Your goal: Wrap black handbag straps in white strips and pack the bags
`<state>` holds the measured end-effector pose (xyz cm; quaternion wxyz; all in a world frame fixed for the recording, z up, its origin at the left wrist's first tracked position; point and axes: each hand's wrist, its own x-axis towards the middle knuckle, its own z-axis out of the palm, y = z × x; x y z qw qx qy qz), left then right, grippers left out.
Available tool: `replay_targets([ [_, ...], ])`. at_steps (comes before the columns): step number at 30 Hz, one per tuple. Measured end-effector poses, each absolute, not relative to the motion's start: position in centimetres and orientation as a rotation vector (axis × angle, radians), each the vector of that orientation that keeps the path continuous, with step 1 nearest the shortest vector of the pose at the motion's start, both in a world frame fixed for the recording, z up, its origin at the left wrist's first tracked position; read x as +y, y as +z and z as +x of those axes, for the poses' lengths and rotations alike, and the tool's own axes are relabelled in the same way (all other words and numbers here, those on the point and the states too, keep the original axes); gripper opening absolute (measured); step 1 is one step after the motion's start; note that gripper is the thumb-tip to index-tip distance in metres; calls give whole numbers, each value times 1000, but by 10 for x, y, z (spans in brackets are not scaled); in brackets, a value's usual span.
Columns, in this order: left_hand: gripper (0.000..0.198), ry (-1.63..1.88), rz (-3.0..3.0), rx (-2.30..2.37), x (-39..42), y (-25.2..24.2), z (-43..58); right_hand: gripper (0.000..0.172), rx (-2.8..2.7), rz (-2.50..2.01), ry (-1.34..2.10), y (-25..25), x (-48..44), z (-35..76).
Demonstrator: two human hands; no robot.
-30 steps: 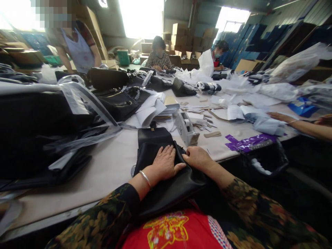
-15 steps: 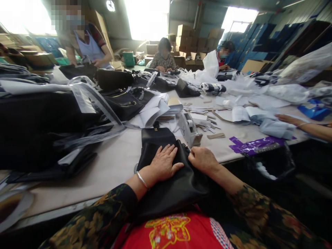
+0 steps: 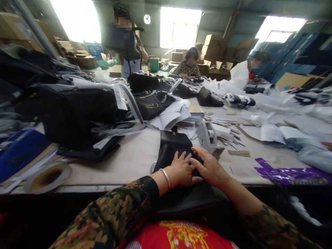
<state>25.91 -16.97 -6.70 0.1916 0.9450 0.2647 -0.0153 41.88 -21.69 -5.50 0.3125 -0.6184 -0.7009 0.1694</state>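
A black leather-look bag lies partly on the table's front edge and partly over my lap, its flap with a small gold mark pointing away from me. My left hand rests flat on the bag with the fingers spread. Beside it, my right hand lies on the bag's right side, fingers stretched toward the left hand's fingertips and gripping nothing I can see. A grey-white dispenser-like device stands just beyond the bag on the right.
Black bags are piled on the left, near a tape roll and a blue object. Papers, brown strips and purple plastic lie across the table. Behind, a standing person holds up a black bag; others sit.
My right hand has let go of the bag's right edge, opened, and moved onto the bag beside my left hand. The view has swung left. The standing person has raised a bag.
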Motion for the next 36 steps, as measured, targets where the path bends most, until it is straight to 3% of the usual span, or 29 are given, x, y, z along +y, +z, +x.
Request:
replay_targets([
  [4,60,-6,2672,714,-178,-56,253,72,-1978,-1529,792,-72,-193,400],
  [8,31,63,2655,663,-165,-30,215,80,-2083,-1647,858,-100,-195,413],
  [11,43,345,2557,892,-129,-21,177,83,-2180,-1644,708,-106,-205,419],
  [13,36,685,2168,1084,-103,-29,160,87,-2171,-1638,677,-103,-209,419],
  [19,51,576,1700,868,-77,-70,155,99,-2046,-1593,867,-91,-206,423],
  [23,48,580,1738,829,-79,-78,162,90,-2024,-1549,775,-95,-207,427],
  [28,44,713,1816,932,-79,-74,170,67,-2087,-1688,325,-111,-202,428],
  [36,45,675,2056,1101,-78,-71,182,62,-1867,-1943,201,-120,-189,439],
])
